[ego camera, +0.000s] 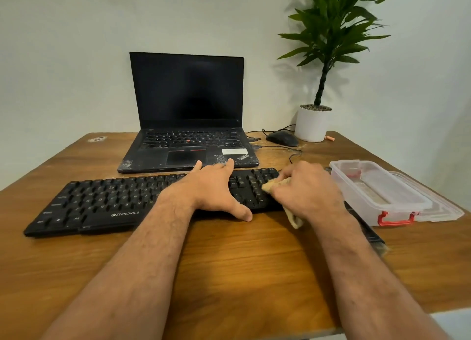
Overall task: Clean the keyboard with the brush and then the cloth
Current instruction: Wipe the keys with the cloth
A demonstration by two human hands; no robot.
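Your left hand (212,189) lies spread flat on the black Zebronics keyboard (102,202), thumb on the wooden table (229,268) at its front edge. Your right hand (309,189) is curled around a tan cloth (274,185), pressing it onto the keyboard's right-hand keys, just beside a clear plastic container (377,194).

Your keyboard (107,202): black matt plastic, keys smooth. Cloth (271,185) under your right hand (305,189): tan, soft woven fabric, crumpled. Your table (229,263): brown wood-grain top, smooth with a slight sheen, scuffed pale near the far edge. Laptop (188,125): black matt casing, palm rest scratched white; glossy dark screen. Box (377,194): clear, smooth plastic with red clips. Plant pot (312,125): white, smooth, matt.
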